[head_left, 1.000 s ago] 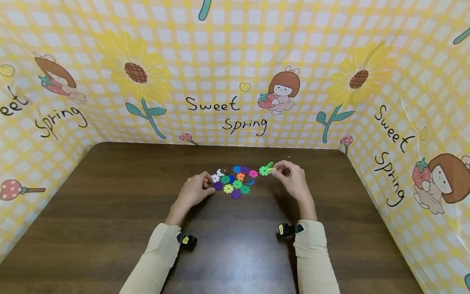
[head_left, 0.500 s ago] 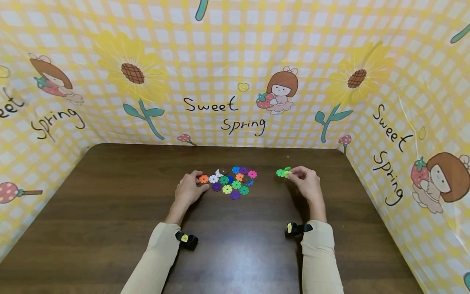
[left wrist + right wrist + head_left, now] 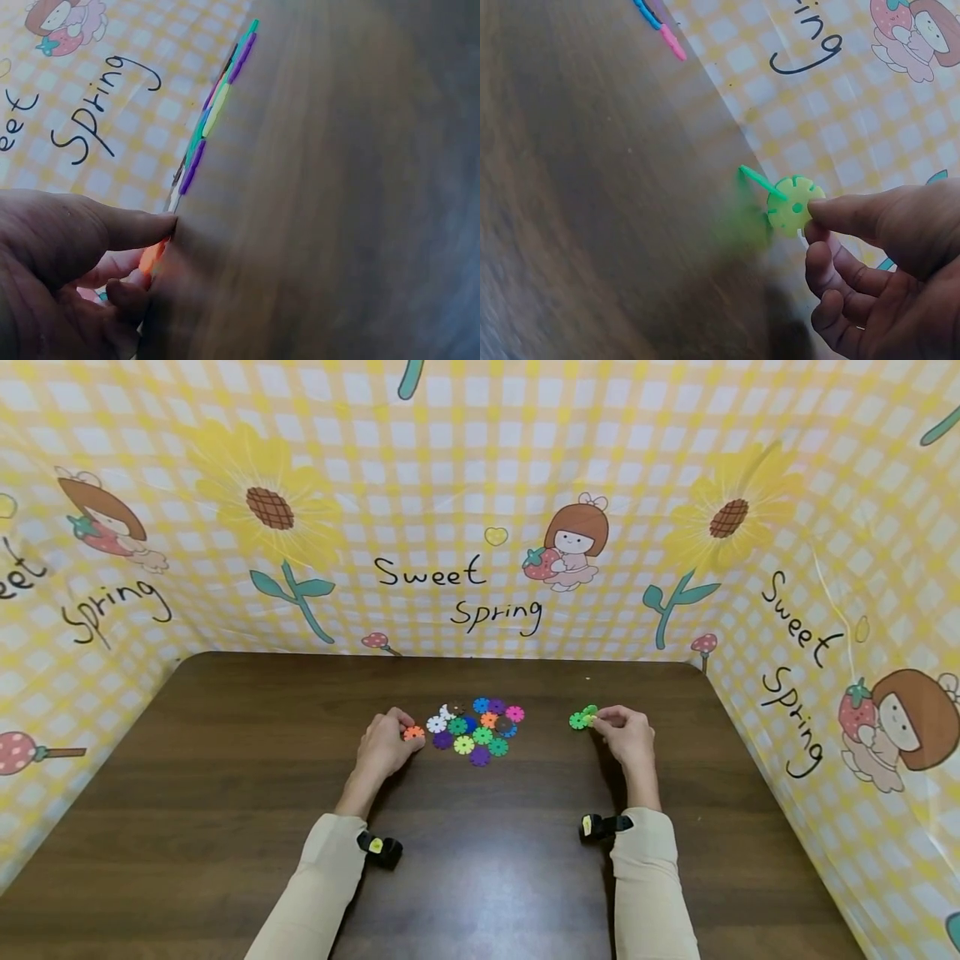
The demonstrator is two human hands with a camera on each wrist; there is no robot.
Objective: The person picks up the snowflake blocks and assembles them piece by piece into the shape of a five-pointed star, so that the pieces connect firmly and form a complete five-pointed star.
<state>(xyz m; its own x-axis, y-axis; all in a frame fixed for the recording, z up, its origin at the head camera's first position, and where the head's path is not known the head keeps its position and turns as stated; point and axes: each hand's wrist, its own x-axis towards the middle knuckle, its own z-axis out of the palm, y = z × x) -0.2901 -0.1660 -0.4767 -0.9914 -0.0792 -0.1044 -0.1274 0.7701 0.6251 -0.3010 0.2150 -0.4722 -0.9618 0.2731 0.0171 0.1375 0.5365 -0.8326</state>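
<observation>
Head: left hand (image 3: 385, 745) pinches one orange notched disc (image 3: 413, 734), right hand (image 3: 628, 739) one green cluster (image 3: 577, 721), roughly sixteen loose discs (image 3: 480, 759) between on table (image 3: 480, 852) — left wrist: orange notched disc edge-on, slanting up-right — right wrist: one yellow-green disc (image 3: 786, 217) facing camera, one green disc (image 3: 760, 180) jutting up-left.
</observation>
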